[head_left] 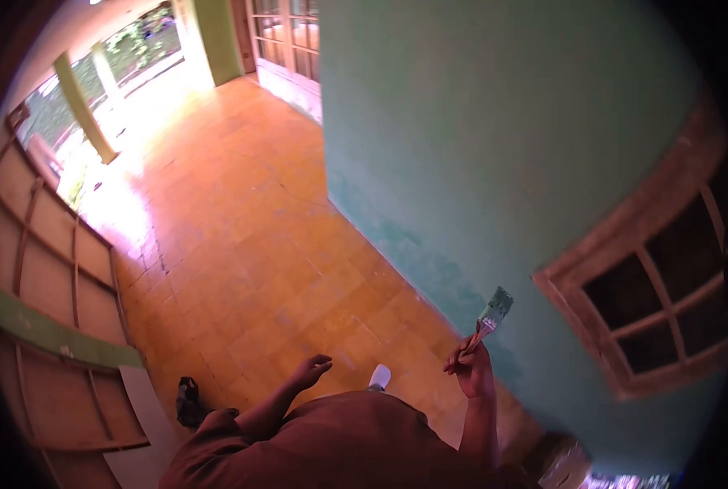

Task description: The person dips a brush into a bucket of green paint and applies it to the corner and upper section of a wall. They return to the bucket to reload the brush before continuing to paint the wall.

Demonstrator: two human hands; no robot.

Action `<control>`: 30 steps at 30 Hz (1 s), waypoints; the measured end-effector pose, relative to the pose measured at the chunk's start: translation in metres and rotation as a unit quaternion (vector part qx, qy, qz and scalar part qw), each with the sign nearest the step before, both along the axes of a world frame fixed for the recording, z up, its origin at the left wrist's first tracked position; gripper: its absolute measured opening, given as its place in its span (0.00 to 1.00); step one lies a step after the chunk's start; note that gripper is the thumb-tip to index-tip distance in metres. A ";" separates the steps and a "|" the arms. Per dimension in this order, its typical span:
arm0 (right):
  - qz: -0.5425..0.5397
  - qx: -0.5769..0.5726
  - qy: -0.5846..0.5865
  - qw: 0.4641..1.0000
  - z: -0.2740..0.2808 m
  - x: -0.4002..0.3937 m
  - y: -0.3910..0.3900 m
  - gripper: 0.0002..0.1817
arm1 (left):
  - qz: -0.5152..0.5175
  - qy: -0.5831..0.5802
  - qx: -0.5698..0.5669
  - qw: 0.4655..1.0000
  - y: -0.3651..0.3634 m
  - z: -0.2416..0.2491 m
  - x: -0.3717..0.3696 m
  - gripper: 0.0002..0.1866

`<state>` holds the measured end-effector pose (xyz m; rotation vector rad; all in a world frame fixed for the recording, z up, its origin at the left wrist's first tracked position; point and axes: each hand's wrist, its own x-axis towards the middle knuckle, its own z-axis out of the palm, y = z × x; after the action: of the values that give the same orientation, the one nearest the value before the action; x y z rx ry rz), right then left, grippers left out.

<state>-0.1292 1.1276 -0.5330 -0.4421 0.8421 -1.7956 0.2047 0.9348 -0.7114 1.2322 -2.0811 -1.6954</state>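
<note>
My right hand (471,369) is closed around the handle of a paintbrush (491,313). The brush points up, its bristles coated in green paint, close to the green wall (478,163). Darker, wet-looking green patches (413,253) run along the lower part of that wall. Over the orange tiled floor, my left hand (310,372) hangs in front of my body with its fingers loosely bent and slightly apart. Nothing shows in it.
A wooden-framed window (649,301) is set in the wall at right. Wooden panels (54,244) line the left side, with a black bag (188,401) on the floor near them. At lower right stands a brown box (561,463). A yellow-green post (87,114) borders the bright opening.
</note>
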 end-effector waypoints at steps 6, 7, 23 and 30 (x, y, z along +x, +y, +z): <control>0.137 0.062 0.098 0.984 0.011 -0.045 -0.173 0.12 | 0.202 0.047 0.024 0.978 -0.052 0.019 0.012 0.20; 0.167 0.059 0.089 0.980 0.013 -0.044 -0.204 0.12 | 0.248 0.058 0.033 0.966 -0.054 0.017 0.019 0.20; 0.395 0.055 0.044 0.916 0.049 0.088 -0.561 0.02 | 0.563 0.128 0.043 0.815 -0.265 0.059 0.097 0.18; 0.342 0.064 0.035 0.937 0.044 0.108 -0.642 0.09 | 0.493 0.096 -0.037 0.864 -0.394 0.050 0.120 0.18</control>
<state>-0.0208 0.4853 -0.4889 -0.6263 0.7275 -1.0805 0.3249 0.5410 -0.6613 1.6019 -1.0234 -1.1419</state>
